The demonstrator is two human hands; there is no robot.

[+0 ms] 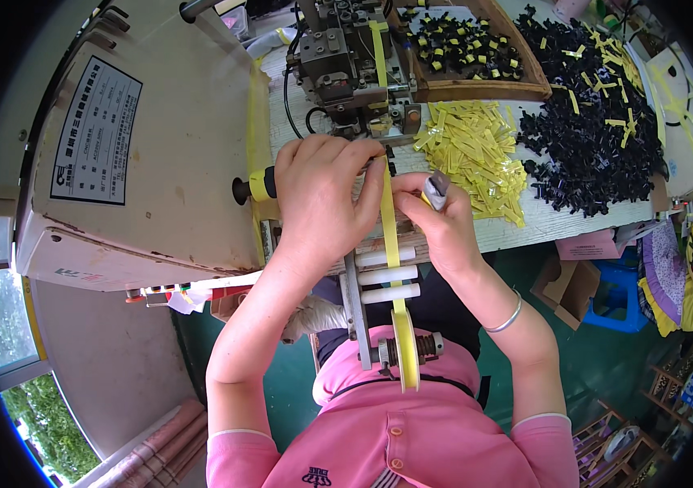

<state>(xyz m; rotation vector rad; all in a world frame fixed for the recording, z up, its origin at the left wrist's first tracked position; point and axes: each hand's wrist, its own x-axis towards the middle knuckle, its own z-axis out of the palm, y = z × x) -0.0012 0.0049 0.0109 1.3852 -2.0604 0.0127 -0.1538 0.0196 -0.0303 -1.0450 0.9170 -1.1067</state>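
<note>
My left hand is closed, thumb and forefinger drawn together beside the yellow tape strip. A small black part shows at its fingertips; whether they grip it is unclear. On the other side of the tape is my right hand, its fingers curled. A short grey piece with a yellow edge juts up from it; I cannot tell its kind. The tape runs from a reel over white rollers toward the metal press machine ahead of my hands.
Beige machine housing fills the left, with a black knob. Right of the press lie a pile of yellow strips, a heap of black parts and a wooden tray of black parts with yellow pieces. A blue stool stands below.
</note>
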